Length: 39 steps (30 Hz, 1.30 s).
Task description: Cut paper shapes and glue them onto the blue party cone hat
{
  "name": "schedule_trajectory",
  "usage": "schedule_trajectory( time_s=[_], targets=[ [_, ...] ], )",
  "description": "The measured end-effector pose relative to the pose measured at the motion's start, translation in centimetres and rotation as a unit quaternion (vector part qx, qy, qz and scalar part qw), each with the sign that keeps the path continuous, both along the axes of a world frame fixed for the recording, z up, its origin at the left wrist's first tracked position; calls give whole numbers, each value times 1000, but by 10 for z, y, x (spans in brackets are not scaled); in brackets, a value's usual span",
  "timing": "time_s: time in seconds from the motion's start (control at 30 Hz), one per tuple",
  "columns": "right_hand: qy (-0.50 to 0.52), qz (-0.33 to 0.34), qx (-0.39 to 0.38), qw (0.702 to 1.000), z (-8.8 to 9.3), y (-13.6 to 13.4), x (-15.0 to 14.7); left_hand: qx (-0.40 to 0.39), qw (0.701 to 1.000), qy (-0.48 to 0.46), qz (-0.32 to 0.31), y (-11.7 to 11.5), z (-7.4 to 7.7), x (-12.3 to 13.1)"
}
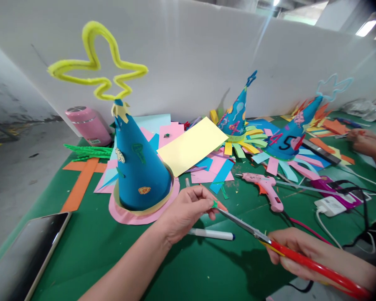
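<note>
Green shows at the fingertips: a tiny bright-green scrap, perhaps star-shaped (pixel 214 204), sits toward 3 o'clock of the left hand (pixel 186 211), at the tips of long steel scissors with red handles (pixel 293 253). The scissors' long axis runs from 10 o'clock at the tips to 4 o'clock at the handles, so the scrap lies right at the left fingertips and a full blade's reach from the right hand (pixel 303 242). Whether steel touches the scrap or stops just beside it, I cannot tell.

Left thumb and forefinger are pinched together on the scrap, the other fingers curled loosely. Right fingers are wrapped around the red handles; the blades look nearly closed, though their exact gap is unclear.

Clocked from the left hand, a white marker with a dark blue end (pixel 214 235) lies at 4 o'clock, partly hidden by that hand. At 10 o'clock stands a blue paper cone hat with a pink brim (pixel 144 167); at 12 lies a pale yellow paper sheet (pixel 192 146). Between 2 and 3 o'clock a pink glue gun (pixel 263 184) rests on the green tabletop (pixel 222 276).
</note>
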State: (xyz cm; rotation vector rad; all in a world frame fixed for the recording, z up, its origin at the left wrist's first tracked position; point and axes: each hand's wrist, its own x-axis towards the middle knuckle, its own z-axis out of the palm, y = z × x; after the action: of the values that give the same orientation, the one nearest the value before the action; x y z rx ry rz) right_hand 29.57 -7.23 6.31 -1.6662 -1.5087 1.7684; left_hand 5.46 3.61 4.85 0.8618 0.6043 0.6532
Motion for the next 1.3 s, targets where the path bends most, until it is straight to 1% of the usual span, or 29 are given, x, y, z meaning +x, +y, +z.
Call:
schedule_trajectory(
  time_s=[0.1, 0.2, 0.43, 0.53, 0.77, 1.03, 1.17, 1.3],
  targets=[
    [-16, 54, -5, 998, 5, 2, -2, 9, 1000, 4, -1, 0, 0, 0],
    [-24, 77, -20, 997, 4, 3, -3, 22, 1000, 8, -4, 0, 0, -1],
    [-17, 67, -26, 997, -6, 1, 1, 39, 999, 25, -6, -1, 2, -2],
    [-21, 60, -36, 997, -4, 1, 0, 41, 999, 26, -3, -1, 2, -2],
    [-34, 76, -9, 997, 0, 0, -3, 46, 999, 25, 5, -1, 1, -1],
    [-42, 70, -1, 997, 3, -1, -1, 62, 998, 30, 1, 0, 0, -1],
    [-33, 74, 0, 997, 1, -1, 1, 63, 998, 33, 2, 0, 1, -1],
    [-18, 74, -17, 997, -1, 1, 0, 58, 998, 34, -1, 0, 1, -1]
  ],
)
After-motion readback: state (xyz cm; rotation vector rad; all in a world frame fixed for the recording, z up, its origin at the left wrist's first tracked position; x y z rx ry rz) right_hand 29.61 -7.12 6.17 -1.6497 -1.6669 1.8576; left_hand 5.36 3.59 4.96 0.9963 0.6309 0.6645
